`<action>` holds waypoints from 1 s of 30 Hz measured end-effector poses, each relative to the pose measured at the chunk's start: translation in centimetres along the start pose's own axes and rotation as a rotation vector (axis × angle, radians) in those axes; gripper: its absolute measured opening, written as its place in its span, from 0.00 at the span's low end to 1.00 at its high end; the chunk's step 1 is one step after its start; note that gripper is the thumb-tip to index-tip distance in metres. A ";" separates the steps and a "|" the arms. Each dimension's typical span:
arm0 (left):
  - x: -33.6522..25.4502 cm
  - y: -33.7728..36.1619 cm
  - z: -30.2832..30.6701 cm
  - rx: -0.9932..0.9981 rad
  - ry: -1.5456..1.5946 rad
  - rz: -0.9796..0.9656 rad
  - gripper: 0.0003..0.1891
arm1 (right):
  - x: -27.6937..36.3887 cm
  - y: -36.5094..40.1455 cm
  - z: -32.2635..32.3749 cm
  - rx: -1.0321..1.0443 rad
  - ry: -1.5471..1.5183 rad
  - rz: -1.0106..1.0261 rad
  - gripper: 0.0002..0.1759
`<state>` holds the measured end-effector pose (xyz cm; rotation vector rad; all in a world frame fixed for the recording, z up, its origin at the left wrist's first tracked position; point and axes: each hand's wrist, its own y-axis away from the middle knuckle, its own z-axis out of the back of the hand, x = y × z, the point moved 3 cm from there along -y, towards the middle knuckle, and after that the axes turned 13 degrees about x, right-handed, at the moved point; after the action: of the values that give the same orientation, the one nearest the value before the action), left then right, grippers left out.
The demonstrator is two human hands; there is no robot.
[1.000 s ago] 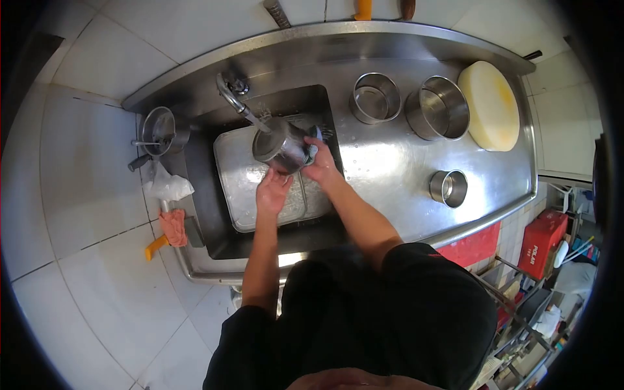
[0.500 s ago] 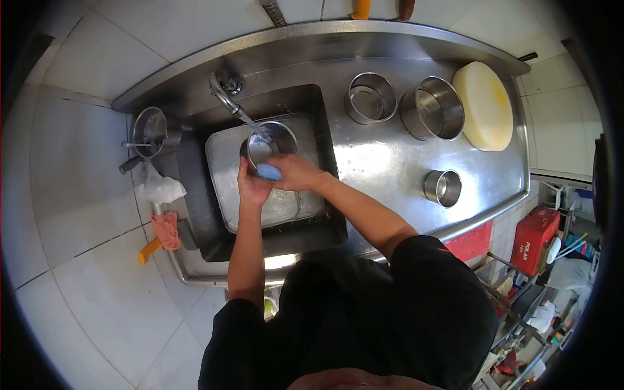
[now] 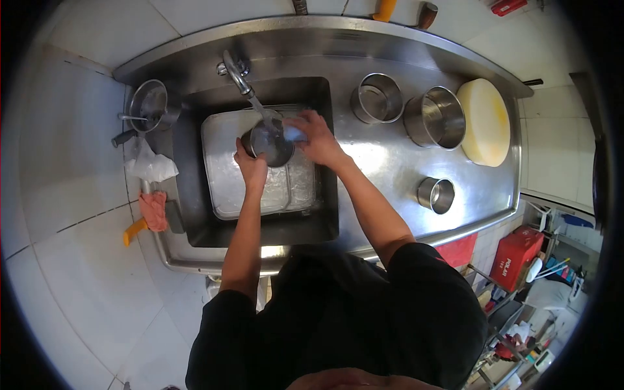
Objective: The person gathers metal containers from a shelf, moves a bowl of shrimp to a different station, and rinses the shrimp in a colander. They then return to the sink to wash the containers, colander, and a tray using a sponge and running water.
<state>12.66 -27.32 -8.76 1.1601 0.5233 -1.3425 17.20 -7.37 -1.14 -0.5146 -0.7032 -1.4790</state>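
Water from the faucet (image 3: 236,75) runs into a round metal pot (image 3: 276,153) held tilted over the sink (image 3: 195,195). My left hand (image 3: 251,168) grips the pot's left rim, thumb at the near side. On the right side of the pot, my right hand (image 3: 317,138) is closed on a light blue sponge (image 3: 294,132) and presses it to the rim. Below the pot, a clear rectangular tray (image 3: 227,195) lies in the sink with water in it.
On the right counter stand two large metal pots (image 3: 377,99) (image 3: 435,118), a small metal pot (image 3: 436,195) and a thick round cutting board (image 3: 484,122). Left of the sink are a handled pot (image 3: 155,107), a white plastic bag (image 3: 153,162) and an orange cloth (image 3: 153,210).
My right hand has moved the sponge from the pot's near side round to its right rim. The pot has turned so its opening faces more toward me.
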 end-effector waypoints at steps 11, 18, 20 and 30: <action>-2.2 2.9 -3.2 -0.155 0.134 -0.132 0.44 | 0.2 1.7 -5.0 -0.421 -0.293 -0.566 0.42; -2.3 4.6 -2.8 0.039 -0.123 -0.107 0.45 | -5.0 1.0 -8.8 -0.138 -0.157 -0.423 0.53; -1.7 3.8 -1.9 0.278 -0.135 0.088 0.44 | -6.8 -1.0 -7.8 0.046 0.207 0.008 0.50; -4.8 -0.3 -0.4 -0.033 -0.028 -0.086 0.41 | -2.9 -4.7 -6.9 -0.315 -0.333 -0.375 0.37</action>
<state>11.41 -24.62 -4.92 1.1012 0.5782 -1.4169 13.45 -10.39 -8.52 -0.9225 -0.8642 -1.8945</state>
